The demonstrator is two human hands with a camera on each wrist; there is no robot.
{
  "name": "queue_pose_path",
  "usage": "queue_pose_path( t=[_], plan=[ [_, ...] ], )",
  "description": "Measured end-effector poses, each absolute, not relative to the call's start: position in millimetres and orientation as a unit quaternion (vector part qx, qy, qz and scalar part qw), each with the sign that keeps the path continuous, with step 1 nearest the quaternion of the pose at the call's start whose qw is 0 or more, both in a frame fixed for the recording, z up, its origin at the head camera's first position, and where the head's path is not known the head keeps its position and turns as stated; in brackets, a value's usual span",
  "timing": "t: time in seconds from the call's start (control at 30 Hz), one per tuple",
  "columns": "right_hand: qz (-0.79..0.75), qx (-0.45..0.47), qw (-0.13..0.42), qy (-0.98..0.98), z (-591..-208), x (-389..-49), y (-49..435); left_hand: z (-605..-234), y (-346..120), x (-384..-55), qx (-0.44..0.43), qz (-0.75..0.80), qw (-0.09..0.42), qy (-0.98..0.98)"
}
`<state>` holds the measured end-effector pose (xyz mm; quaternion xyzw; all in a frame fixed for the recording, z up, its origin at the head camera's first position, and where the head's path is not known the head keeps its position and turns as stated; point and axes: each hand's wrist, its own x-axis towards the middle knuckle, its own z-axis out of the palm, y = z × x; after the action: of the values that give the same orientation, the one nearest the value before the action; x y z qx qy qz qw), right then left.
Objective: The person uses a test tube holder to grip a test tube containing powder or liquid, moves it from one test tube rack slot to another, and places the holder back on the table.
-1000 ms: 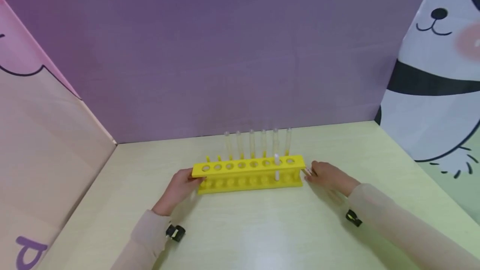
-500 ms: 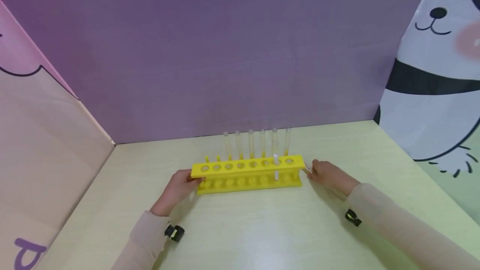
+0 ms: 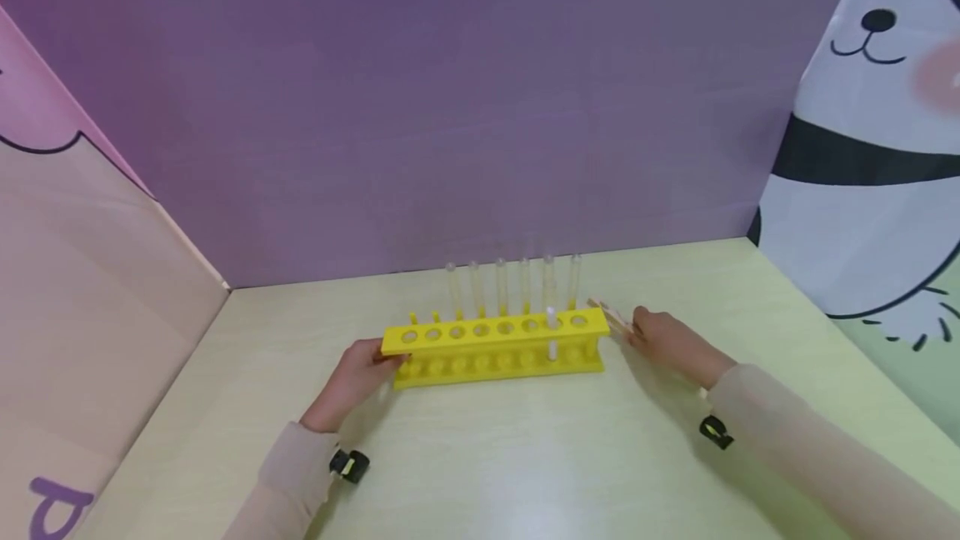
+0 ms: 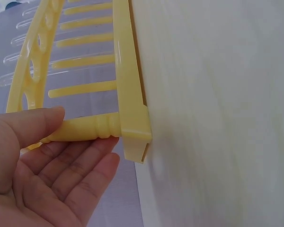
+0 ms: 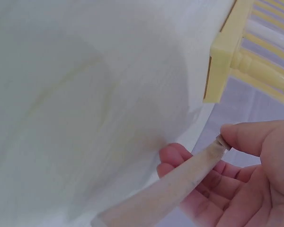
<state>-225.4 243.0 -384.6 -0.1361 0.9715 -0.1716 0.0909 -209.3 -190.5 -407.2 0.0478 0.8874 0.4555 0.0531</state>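
A yellow test tube rack stands on the table. My left hand grips its left end post, thumb on one side and fingers on the other. Beyond the rack's right end, my right hand holds a wooden test tube clamp between thumb and fingers. The clamp's pale wooden body slants across the right wrist view, with a small metal piece near the thumb. Several clear test tubes sit upside down on the rack's rear pegs. A white stick-like object stands in a hole near the right.
The pale wooden table runs back to a purple wall panel. Printed side panels enclose the left and right, the right one showing a panda. Two bare yellow pegs stand at the rack's rear left.
My right hand has risen and shifted slightly right, and more of the wooden clamp now shows above the rack's right end. The left hand and the rack stay in place.
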Motion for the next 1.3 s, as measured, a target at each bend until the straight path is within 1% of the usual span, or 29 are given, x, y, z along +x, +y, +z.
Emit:
queue_pose_path(
  t=[0.2, 0.63, 0.97, 1.3],
  plan=[
    [-0.165, -0.173, 0.055, 0.97, -381, -226, 249, -406, -191, -208, 0.045, 0.457, 0.057, 0.886],
    [-0.158, -0.173, -0.047, 0.971, -375, -230, 267, -407, -190, -210, 0.059, 0.469, 0.058, 0.879],
    [-0.177, -0.16, -0.044, 0.97, -363, -217, 282, -406, -185, -208, 0.056, 0.47, 0.057, 0.879],
    [-0.189, -0.142, -0.064, 0.969, -354, -202, 289, -403, -183, -206, 0.042, 0.456, 0.059, 0.887]
  ],
)
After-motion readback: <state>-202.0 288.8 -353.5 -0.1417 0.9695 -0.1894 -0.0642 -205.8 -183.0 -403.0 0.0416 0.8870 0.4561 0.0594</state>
